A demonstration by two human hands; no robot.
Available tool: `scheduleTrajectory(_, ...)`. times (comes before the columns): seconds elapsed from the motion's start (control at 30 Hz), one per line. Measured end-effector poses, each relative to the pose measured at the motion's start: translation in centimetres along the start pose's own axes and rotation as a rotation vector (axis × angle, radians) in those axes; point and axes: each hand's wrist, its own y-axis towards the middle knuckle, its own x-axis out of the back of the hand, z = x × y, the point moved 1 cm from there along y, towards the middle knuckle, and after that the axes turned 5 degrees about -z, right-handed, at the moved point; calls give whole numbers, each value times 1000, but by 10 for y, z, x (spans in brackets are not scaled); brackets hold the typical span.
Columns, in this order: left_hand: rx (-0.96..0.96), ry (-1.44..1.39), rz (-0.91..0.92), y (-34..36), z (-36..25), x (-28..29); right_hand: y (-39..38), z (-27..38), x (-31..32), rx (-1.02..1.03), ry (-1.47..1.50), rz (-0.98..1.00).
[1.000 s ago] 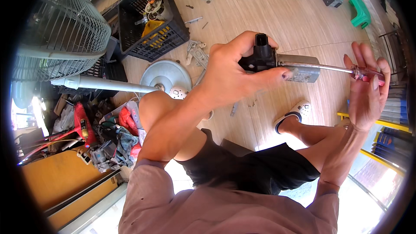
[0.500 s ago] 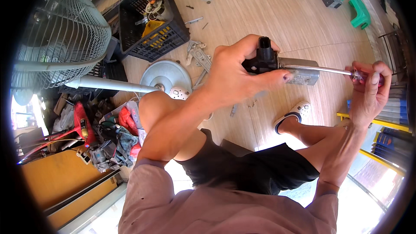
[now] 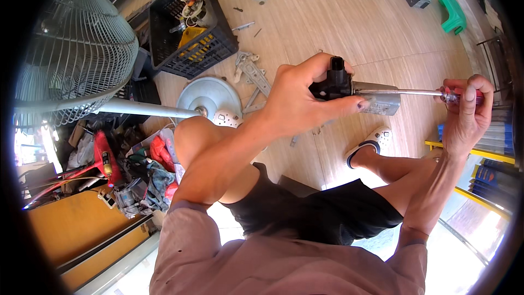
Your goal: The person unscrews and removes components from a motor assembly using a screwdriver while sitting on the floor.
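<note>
The left grip (image 3: 300, 95) hides the near end of the black housing (image 3: 335, 83), and most of its fingers vanish behind it. Where the screwdriver (image 3: 409, 92) meets the housing, its tip is too small to make out. The right grip (image 3: 465, 106) covers part of the handle. Markings on the silver cylinder (image 3: 385, 105) are blurred. A knee partly hides one white shoe (image 3: 226, 118); the lower edge crops the shirt (image 3: 289, 267).

Direct path between left hand (image 3: 305, 92) and right hand (image 3: 466, 106) is blocked by a black-and-silver unit (image 3: 343, 84) and a screwdriver (image 3: 417, 92). Broad passage is offered over the floor (image 3: 338, 22) beyond them — bounded leftward by a black crate (image 3: 188, 64), rightward by a green plastic piece (image 3: 452, 13). Far left is obstructed by a fan cage (image 3: 82, 49) and pole (image 3: 147, 107); outward right, by yellow-edged shelving (image 3: 491, 157).
</note>
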Motion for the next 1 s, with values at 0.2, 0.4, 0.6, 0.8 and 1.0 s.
scheduleTrajectory(0.2,-45,-71,-131,3,5,3,-3,4,-17,-154,228,-48)
scheduleTrajectory(0.4,24,2,-16,5,-1,15,-6,-4,9,-119,147,160)
scheduleTrajectory(0.6,-38,68,-28,-3,2,33,-19,-17,-1,-193,71,134)
scheduleTrajectory(0.8,-205,317,-9,-21,-3,53,-36,-7,-27,316,-529,406)
scheduleTrajectory(1.0,-45,247,66,-49,9,59,-55,-10,-44,865,-904,495)
